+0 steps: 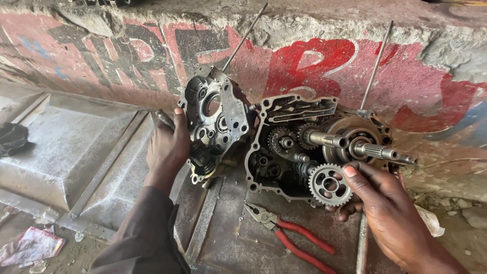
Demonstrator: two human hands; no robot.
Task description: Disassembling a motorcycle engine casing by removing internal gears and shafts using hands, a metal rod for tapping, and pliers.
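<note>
The left hand [167,147] gripped the detached crankcase cover [215,122] by its edge; the right hand [378,203] pinched a toothed gear [330,184] beside the open engine case [304,147]; red-handled pliers [291,236] lay just below those fingers.

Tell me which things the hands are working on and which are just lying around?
In use:
- grey metal engine case half, held by left hand
- silver toothed gear wheel, held by right hand
- open grey engine block with shafts

Lying about:
- red-handled pliers
- crumpled red-and-white wrapper
- black cloth
</note>
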